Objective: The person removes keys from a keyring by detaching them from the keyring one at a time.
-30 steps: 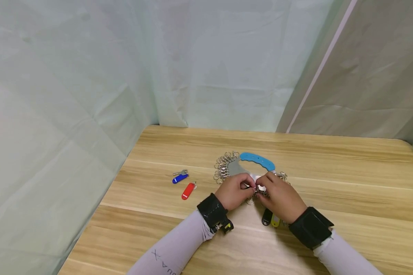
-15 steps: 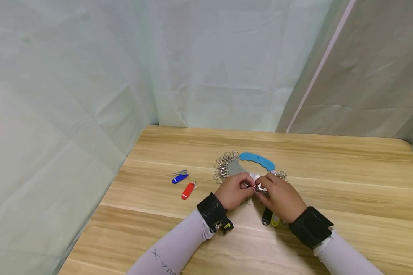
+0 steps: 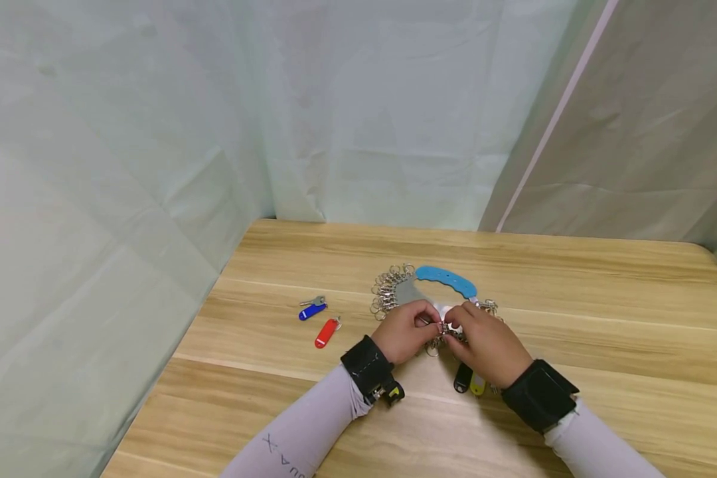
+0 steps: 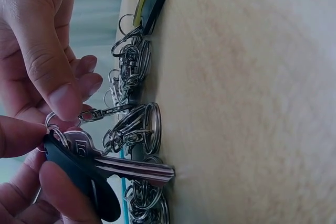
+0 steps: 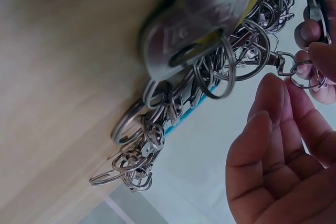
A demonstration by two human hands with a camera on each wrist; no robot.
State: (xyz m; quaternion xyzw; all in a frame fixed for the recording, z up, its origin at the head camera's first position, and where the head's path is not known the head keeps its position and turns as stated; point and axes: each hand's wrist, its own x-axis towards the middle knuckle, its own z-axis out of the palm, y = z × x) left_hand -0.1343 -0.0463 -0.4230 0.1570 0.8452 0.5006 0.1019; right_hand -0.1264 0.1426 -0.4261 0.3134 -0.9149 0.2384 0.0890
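My left hand (image 3: 406, 332) holds a black key tag (image 4: 79, 177) with a silver key (image 4: 128, 166) hanging beside it. A small split ring (image 4: 52, 127) joins the two, and my left fingertips pinch close around it. My right hand (image 3: 490, 342) pinches the ring end of a swivel clasp (image 4: 100, 114) right beside that ring. The clasp belongs to a key holder with a blue handle (image 3: 446, 279) and a grey plate (image 3: 407, 292), edged with several clasps and rings (image 3: 385, 292). In the head view both hands hide the plate's near edge.
A blue key tag with its key (image 3: 313, 308) and a red key tag (image 3: 327, 332) lie left of the holder on the wooden table (image 3: 245, 372). Below my right hand, another black tag (image 3: 463, 377) and a yellow tag (image 3: 477, 384) hang from the holder's near side.
Both hands stay nearly in place at the holder's near edge. Only my left fingertips shift very slightly; the tags on the table have not moved.
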